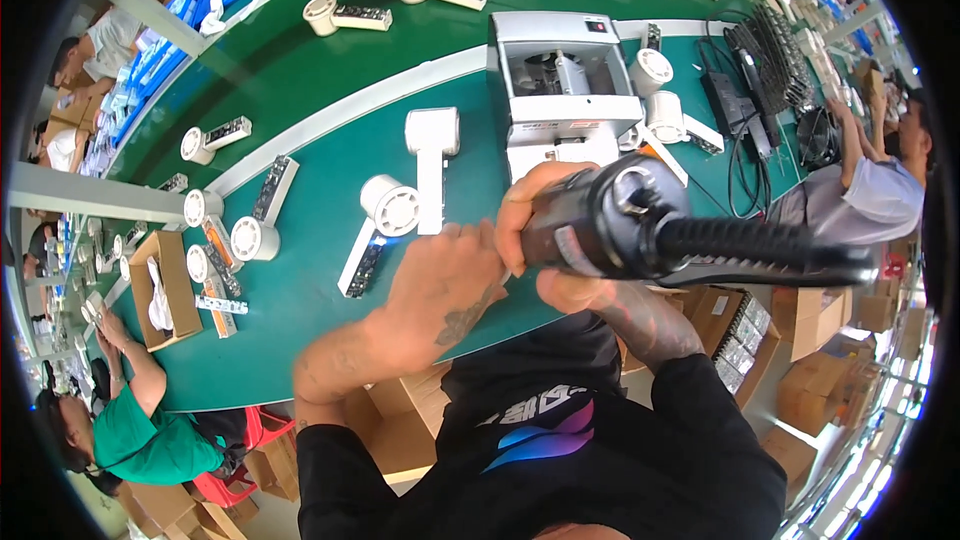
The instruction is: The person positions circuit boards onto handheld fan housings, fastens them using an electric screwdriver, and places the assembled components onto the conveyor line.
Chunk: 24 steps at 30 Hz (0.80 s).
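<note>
My right hand is wrapped around a black electric screwdriver, whose thick ribbed cord runs off to the right. Beside the tool's lower end is my left hand, back up, with its fingers curled in. Whatever those fingers grip is hidden beneath the hand. Just beyond my left knuckles lies a white handheld fan housing, handle toward me. Left of it, another handheld fan rests with its vented round head up and a circuit board showing in its handle. The screwdriver's tip is out of sight.
A grey screw feeder stands ahead of me. More open fans lie at the left and along the green belt. Right of the feeder are a black adapter and cables. A cardboard box sits at left; co-workers flank both sides.
</note>
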Motion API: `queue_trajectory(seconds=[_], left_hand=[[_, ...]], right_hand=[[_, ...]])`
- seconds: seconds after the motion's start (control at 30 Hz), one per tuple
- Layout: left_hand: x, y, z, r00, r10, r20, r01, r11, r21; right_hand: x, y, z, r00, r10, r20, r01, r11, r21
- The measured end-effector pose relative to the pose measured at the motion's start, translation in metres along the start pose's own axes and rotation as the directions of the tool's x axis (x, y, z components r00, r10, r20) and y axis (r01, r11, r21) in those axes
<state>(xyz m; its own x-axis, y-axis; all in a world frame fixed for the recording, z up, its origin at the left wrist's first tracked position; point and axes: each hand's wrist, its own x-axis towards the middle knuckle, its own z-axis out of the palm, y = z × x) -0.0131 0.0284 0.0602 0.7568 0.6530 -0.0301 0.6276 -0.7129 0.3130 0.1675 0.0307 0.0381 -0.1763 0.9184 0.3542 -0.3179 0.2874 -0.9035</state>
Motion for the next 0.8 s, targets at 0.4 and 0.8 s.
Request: queue_trajectory(seconds=[0.4, 0.8], left_hand=[[0.006, 0.009, -0.013, 0.986, -0.08, 0.147, 0.073, 0.996, 0.048], [-0.004, 0.002, -0.006, 0.985, 0.09, -0.147, -0.096, 0.995, -0.038]], right_hand=[[0.06, -0.068, -0.029, 0.928, -0.318, -0.193, 0.243, 0.911, -0.332], [0.01, -0.043, -0.006, 0.971, -0.001, -0.239, -0.014, 0.998, -0.059]])
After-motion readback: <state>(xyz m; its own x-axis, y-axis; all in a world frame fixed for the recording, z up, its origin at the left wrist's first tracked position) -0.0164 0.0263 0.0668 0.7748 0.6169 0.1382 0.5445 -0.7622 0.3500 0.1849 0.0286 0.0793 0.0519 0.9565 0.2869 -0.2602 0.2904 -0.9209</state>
